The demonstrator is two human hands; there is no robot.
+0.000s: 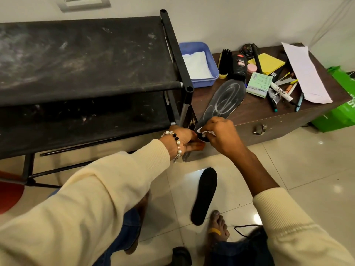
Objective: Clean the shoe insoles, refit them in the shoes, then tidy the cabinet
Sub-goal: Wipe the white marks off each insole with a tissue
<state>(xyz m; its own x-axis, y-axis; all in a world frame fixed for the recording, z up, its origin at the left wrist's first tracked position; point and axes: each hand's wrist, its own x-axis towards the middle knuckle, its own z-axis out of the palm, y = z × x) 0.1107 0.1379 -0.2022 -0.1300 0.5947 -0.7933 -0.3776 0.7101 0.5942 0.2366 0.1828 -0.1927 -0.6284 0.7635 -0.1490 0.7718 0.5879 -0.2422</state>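
Observation:
A black insole [222, 100] with white swirled streaks lies on the brown cabinet top [255, 112], its heel end over the front edge. My left hand [183, 138] grips that heel end from the left. My right hand [221, 134] pinches a small white tissue [258, 129] against the heel. A second black insole [204, 195] lies on the tiled floor beside my bare foot [219, 227]. The toe of a black shoe [181, 254] shows at the bottom edge.
A dusty black shoe rack [86, 60] stands left. On the cabinet: a blue tray [209, 64] with white cloth, a shoe brush [224, 62], a black polish bottle [239, 67], yellow notes [269, 63], pens, papers. A green bag [342, 104] sits at right.

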